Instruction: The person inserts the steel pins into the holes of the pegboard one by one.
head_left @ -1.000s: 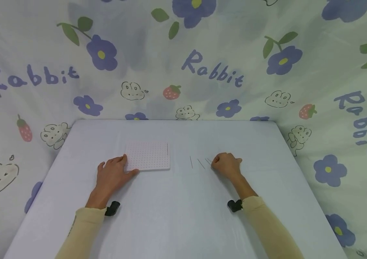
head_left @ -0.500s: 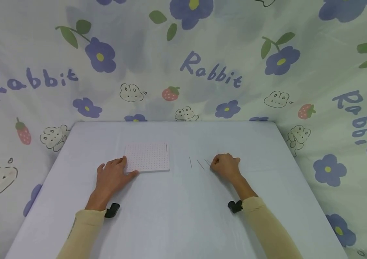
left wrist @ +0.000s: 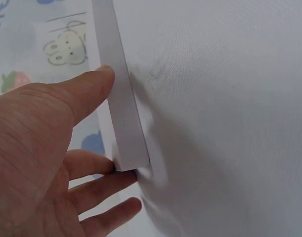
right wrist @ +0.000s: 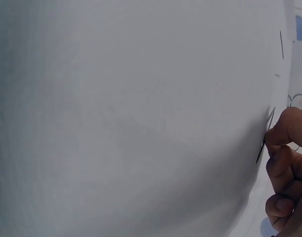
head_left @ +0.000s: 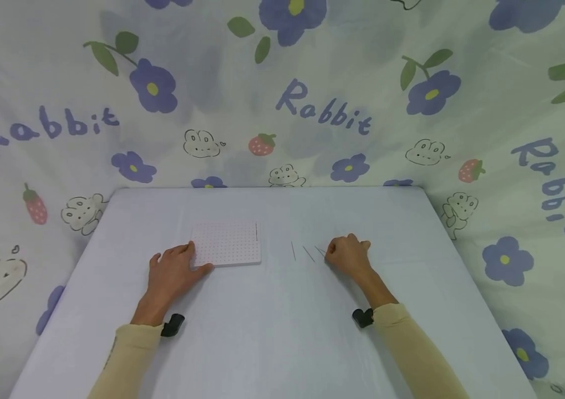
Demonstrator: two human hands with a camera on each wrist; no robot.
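Observation:
A white pegboard (head_left: 226, 244) with rows of small holes lies flat on the table. My left hand (head_left: 188, 259) rests at its near left corner. The thumb (left wrist: 86, 89) lies straight along the near edge (left wrist: 123, 113), and the fingers (left wrist: 104, 185) lie straight beside the corner. One thin pin (head_left: 256, 231) stands at the board's right edge. Three thin dark pins (head_left: 307, 252) lie on the cloth right of the board. My right hand (head_left: 331, 254) sits at the rightmost pin (right wrist: 266, 133), and its curled fingertips (right wrist: 289, 128) pinch it against the cloth.
A pale lilac cloth covers the table (head_left: 282, 332). A floral sheet printed with "Rabbit" (head_left: 324, 111) hangs behind and on both sides. Black wrist cameras (head_left: 172, 324) sit on both beige sleeves.

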